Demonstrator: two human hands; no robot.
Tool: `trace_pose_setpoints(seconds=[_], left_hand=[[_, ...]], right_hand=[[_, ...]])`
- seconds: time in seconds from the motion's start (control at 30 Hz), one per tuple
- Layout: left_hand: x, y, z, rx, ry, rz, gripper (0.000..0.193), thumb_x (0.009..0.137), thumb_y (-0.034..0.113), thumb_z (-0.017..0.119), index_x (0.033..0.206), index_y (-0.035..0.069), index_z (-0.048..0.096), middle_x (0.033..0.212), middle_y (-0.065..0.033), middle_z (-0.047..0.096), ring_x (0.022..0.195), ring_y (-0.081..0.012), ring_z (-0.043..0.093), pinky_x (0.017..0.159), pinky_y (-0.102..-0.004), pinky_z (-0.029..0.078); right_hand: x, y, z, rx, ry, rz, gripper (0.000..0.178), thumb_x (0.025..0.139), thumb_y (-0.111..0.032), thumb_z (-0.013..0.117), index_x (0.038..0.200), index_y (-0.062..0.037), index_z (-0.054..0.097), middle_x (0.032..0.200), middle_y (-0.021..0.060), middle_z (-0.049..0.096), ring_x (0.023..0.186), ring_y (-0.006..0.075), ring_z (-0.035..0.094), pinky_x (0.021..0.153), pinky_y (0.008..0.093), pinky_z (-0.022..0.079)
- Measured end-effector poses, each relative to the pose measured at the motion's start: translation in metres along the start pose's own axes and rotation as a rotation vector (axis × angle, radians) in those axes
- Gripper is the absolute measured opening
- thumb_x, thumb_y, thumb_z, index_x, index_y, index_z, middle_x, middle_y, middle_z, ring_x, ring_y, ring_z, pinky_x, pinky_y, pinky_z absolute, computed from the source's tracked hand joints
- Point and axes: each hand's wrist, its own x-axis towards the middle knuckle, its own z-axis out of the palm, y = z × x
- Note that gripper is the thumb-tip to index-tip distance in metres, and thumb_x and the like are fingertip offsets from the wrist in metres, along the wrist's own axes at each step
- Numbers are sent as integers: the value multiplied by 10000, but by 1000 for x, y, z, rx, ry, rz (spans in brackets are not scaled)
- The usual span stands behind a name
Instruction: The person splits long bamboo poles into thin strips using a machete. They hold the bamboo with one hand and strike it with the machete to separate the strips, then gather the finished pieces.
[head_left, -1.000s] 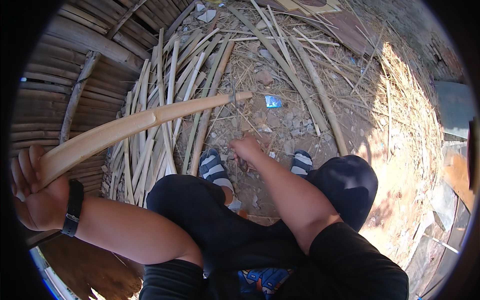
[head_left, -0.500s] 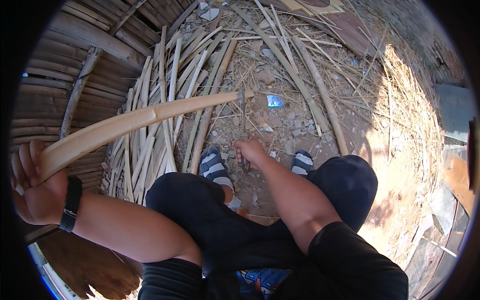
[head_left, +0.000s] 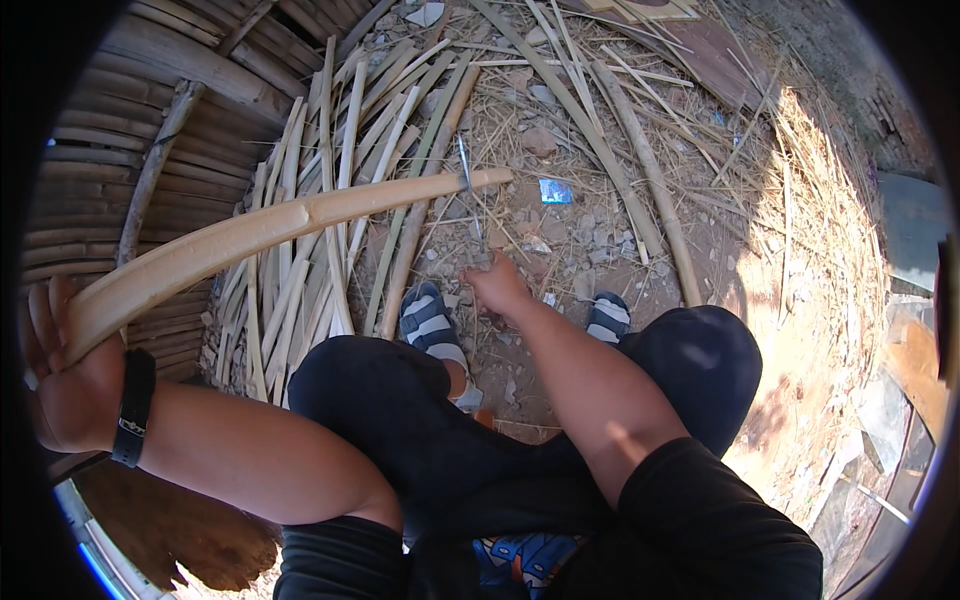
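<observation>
**Brown bamboo-slat wall (head_left: pixel 90 170) bordering straw-littered dirt ground (head_left: pixel 715 272); hands working one strip**

Far left: left hand (head_left: pixel 78 390) is gripping the near end of a long, curved, pale-tan split-bamboo strip (head_left: pixel 240 240), fingers curling round its edge. A black-strapped wristwatch (head_left: pixel 134 405) is sitting on that wrist. The strip is running up and right, tapering, and crossing in front of a heap of thin, pale split-bamboo slats (head_left: pixel 330 165).

Centre: a thin grey metal blade (head_left: pixel 463 153) is crossing the strip just short of its far tip; can't tell whether it's biting in. Right hand (head_left: pixel 500 290) is closing round the blade's near end; fingers are hiding most of that grip. Dark strapped sandals (head_left: pixel 430 318) are flanking this hand.

Right: a small shiny blue packet (head_left: pixel 555 191) is lying near the strip's tip. Beyond it, a round brown pole (head_left: pixel 658 190) is lying lengthwise, then sunlit dry straw (head_left: pixel 825 215) is covering the edge.
</observation>
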Motion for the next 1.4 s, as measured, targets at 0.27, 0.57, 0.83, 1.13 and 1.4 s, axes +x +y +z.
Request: trace_pose_setpoints(seconds=[0.27,0.57,0.83,1.13,1.4], left_hand=[[-6,-5,13,32,123,36,203,832,224,443,668,171,335,589,11,340,522,-130,310,584,-295,302],[-6,-2,14,18,129,49,173,817,169,441,690,166,324,595,4,318,537,-139,299,583,-308,291],[-6,-4,20,98,195,75,218,829,174,395,654,181,265,621,-4,297,557,-148,298,591,-315,286],[-26,-15,48,266,373,179,184,804,146,517,678,164,384,607,15,332,541,-132,319,588,-306,303],[-10,-12,15,5,199,86,159,780,97,549,713,153,416,596,17,344,534,-128,336,588,-304,313]], right_hand=[[-15,-21,7,75,-52,-46,346,806,-131,652,1102,3,532,715,103,589,518,186,574,432,351,451],[6,10,-21,141,-114,237,124,822,-125,640,776,-20,593,649,46,575,523,155,568,469,327,473],[-21,-38,5,9,-135,-115,259,797,-141,648,993,27,629,747,136,632,579,199,629,518,370,513],[21,8,-39,-96,-91,296,331,769,-168,648,1011,55,613,775,242,651,619,306,666,600,391,535],[-8,-19,10,-329,119,-547,411,767,-192,659,1085,57,584,790,281,647,646,337,677,652,401,548]])
